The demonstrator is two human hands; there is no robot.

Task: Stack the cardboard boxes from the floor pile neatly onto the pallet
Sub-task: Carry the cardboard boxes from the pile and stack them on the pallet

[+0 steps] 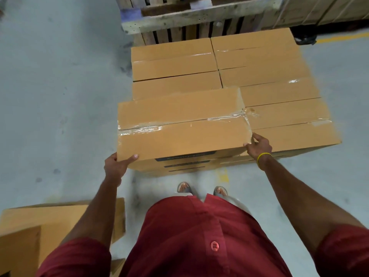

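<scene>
A worker in a red shirt [199,236] stands with the floor pile [40,222] of cardboard boxes at the lower left and sandalled feet [184,187] just short of the stack. The left hand [116,166] grips the near left corner of a taped box [181,124], thumb on top, its fingers curled out of sight beneath. The right hand [259,145] pinches the near right corner, fingers bent round the edge.

The box hangs at the near left corner of the stacked boxes [269,92], jutting past the left face of those below; whether it rests on them cannot be told. Placed well, it would likely slide right and away until its edges line up with the layer beneath and its side meets the neighbouring row, the fingers drawn out last.

Open concrete floor [60,96] lies to the left. The pallet under the stack is hidden. Beyond, upright wooden pallets [189,19] stand close behind the far side, leaving little room there.
</scene>
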